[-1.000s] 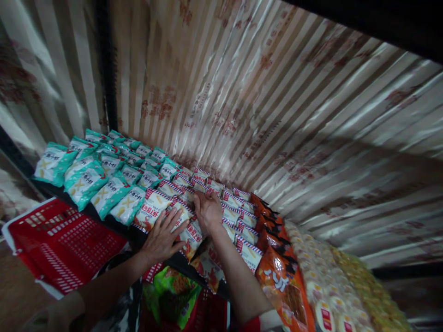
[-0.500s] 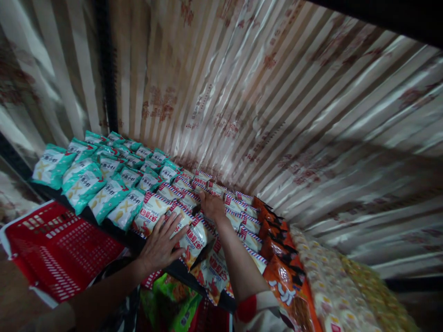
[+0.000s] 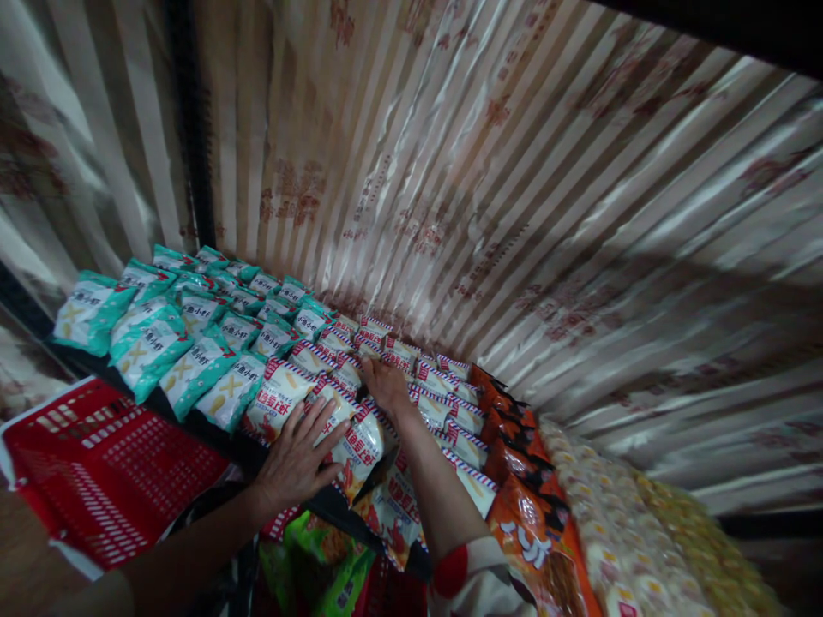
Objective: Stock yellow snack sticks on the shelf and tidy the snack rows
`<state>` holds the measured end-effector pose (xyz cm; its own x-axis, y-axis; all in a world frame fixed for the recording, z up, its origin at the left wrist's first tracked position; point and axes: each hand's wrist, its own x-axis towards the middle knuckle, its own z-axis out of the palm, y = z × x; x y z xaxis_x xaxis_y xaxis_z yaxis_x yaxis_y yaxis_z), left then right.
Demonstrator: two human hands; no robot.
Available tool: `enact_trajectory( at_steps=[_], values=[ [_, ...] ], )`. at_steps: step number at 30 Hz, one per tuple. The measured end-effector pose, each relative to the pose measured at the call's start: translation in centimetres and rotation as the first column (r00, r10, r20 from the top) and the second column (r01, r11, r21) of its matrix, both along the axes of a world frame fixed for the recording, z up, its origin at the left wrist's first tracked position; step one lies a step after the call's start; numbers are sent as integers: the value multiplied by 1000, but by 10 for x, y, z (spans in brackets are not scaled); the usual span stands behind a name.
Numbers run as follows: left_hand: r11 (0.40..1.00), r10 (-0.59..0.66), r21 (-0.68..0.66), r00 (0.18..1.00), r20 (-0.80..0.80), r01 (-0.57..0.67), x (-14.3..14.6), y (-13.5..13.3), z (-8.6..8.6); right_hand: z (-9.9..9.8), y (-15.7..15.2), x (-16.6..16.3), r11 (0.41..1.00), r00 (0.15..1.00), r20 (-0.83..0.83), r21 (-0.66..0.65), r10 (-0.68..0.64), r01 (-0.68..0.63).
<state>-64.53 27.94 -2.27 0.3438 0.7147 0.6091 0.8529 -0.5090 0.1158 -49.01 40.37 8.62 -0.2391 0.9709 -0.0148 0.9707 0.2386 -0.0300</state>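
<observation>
A shelf holds rows of snack packets. My left hand (image 3: 297, 458) lies flat with fingers spread on the front red-and-white striped packets (image 3: 358, 447). My right hand (image 3: 384, 383) reaches further back among the same red-and-white packets (image 3: 443, 403), pressing on them; its fingers are partly hidden between the packs. A loose red-and-white packet (image 3: 395, 506) hangs over the shelf's front edge under my right forearm.
Teal packets (image 3: 193, 338) fill the shelf's left part, orange bags (image 3: 533, 531) and pale yellow packets (image 3: 643, 548) the right. A red plastic basket (image 3: 96, 467) sits lower left. A green bag (image 3: 321, 557) lies below the shelf. Striped shiny sheeting covers the back wall.
My right hand has reached further back into the red-and-white packets. The front packet by my left hand has tipped up. My left hand has barely moved.
</observation>
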Motion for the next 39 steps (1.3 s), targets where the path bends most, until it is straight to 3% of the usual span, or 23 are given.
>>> enact_trajectory(
  at_steps=[8, 13, 18, 21, 28, 31, 36, 39],
  values=[
    [1000, -7, -5, 1000, -10, 7, 0, 0, 1, 3, 2, 0, 997, 996, -58, -50, -68, 65],
    [1000, -5, -1, 1000, -9, 5, 0, 0, 3, 6, 5, 0, 998, 999, -26, -49, -39, 37],
    [1000, -12, -2, 1000, -7, 12, -1, -1, 4, 15, 11, 4, 986, 987, 18, 37, -162, 162],
    [1000, -17, -1, 1000, 0, 17, -1, -1, 5, 17, 21, 12, 981, 985, -16, 90, -171, 172],
    [1000, -18, -8, 1000, -24, 18, -1, 0, 3, 10, 42, 20, 987, 987, -78, -89, -141, 134],
    [1000, -18, -5, 999, -28, 18, -1, 1, 2, 7, 44, 18, 989, 988, -101, -105, -119, 109],
    [1000, -14, 5, 1000, -23, 14, -1, 0, 4, 6, 49, 7, 992, 995, -74, 107, -64, 71],
    [1000, -7, 18, 1000, -29, 8, -1, 0, 5, 7, 56, -10, 993, 999, -46, 118, 26, -20]
  ],
)
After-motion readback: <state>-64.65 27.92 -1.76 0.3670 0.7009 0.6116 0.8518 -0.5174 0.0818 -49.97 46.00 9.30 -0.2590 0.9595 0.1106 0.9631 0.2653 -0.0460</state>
